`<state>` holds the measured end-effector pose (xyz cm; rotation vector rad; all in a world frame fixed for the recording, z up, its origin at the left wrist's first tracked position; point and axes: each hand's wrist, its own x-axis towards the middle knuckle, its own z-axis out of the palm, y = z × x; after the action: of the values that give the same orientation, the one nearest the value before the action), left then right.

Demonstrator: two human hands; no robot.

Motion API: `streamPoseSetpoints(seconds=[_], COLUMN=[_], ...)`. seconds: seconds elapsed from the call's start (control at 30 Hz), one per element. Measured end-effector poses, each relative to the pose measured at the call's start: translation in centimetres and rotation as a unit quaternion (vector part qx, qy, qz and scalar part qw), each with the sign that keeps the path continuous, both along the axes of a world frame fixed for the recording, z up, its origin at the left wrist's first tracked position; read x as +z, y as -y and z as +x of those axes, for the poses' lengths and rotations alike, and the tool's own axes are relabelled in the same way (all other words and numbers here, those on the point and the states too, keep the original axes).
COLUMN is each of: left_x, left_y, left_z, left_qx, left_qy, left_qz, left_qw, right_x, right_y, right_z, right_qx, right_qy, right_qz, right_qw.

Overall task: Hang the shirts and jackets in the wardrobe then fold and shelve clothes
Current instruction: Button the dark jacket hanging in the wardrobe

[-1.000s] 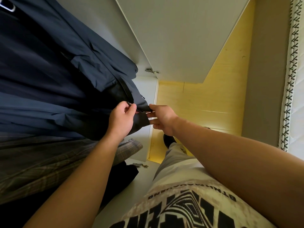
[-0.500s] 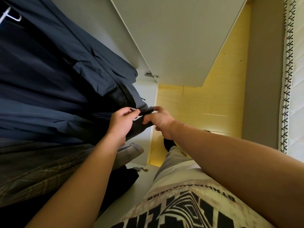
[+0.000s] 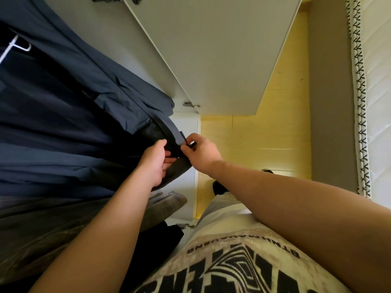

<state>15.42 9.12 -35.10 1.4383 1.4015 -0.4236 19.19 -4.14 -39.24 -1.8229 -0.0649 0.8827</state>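
Observation:
A dark navy jacket (image 3: 69,115) hangs inside the wardrobe, filling the left of the view. My left hand (image 3: 155,161) grips the jacket's lower front hem from the left. My right hand (image 3: 200,154) pinches a small black zipper pull (image 3: 184,138) at the same hem, right beside the left hand. A brown plaid shirt (image 3: 63,225) hangs below the jacket, closer to me, and a black garment (image 3: 160,235) shows under it.
The white wardrobe door (image 3: 211,56) stands open above my hands, its hinge (image 3: 191,105) near the jacket. Yellow wooden floor (image 3: 264,134) lies to the right, then a grey bed side (image 3: 332,102) and white mattress (image 3: 376,92). A white hanger hook (image 3: 19,46) shows upper left.
Both hands stayed at the jacket's hem. My right hand shifted its hold from the fabric edge onto the zipper pull, and my left hand regripped the hem slightly lower.

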Motion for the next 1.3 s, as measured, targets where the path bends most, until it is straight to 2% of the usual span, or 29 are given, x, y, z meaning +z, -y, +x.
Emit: streamPoseSetpoints(seconds=[0.1,0.23,0.33,0.47,0.63,0.77,1.03,1.13,1.3], left_x=[-0.2,-1.1,-1.9,-2.3,-2.5,-2.2,-1.9,-2.0,-2.2], left_y=[0.3,0.9,1.0,1.1,0.3,-0.4,-0.9,-1.8,-2.8], left_z=[1.2,2.1,2.2,2.2,2.2,1.7,1.7,1.5,1.5], left_qx=[-0.073,-0.126,-0.141,-0.172,-0.177,-0.23,-0.273,-0.256,-0.159], left_qy=[-0.047,-0.044,-0.034,-0.019,-0.013,-0.018,-0.021,-0.023,0.004], left_qz=[-0.032,0.039,0.069,0.155,0.179,0.214,0.245,0.244,0.203], left_qw=[0.996,0.99,0.987,0.973,0.968,0.949,0.93,0.935,0.966], right_x=[0.4,0.7,0.3,-0.1,0.3,0.3,-0.1,-0.1,0.3], right_y=[0.1,0.2,0.0,-0.6,-1.2,-1.6,-1.6,-2.1,-2.8], right_z=[0.1,0.2,0.1,-0.1,-0.1,0.3,1.6,1.5,1.6], right_qx=[0.021,0.029,-0.008,-0.033,0.004,-0.025,-0.105,-0.105,-0.1], right_qy=[0.041,0.083,0.067,0.066,0.127,0.087,0.011,0.007,0.008], right_qz=[0.0,-0.028,-0.048,-0.092,-0.108,-0.1,-0.115,-0.111,-0.103], right_qw=[0.999,0.996,0.997,0.993,0.986,0.991,0.988,0.988,0.99])
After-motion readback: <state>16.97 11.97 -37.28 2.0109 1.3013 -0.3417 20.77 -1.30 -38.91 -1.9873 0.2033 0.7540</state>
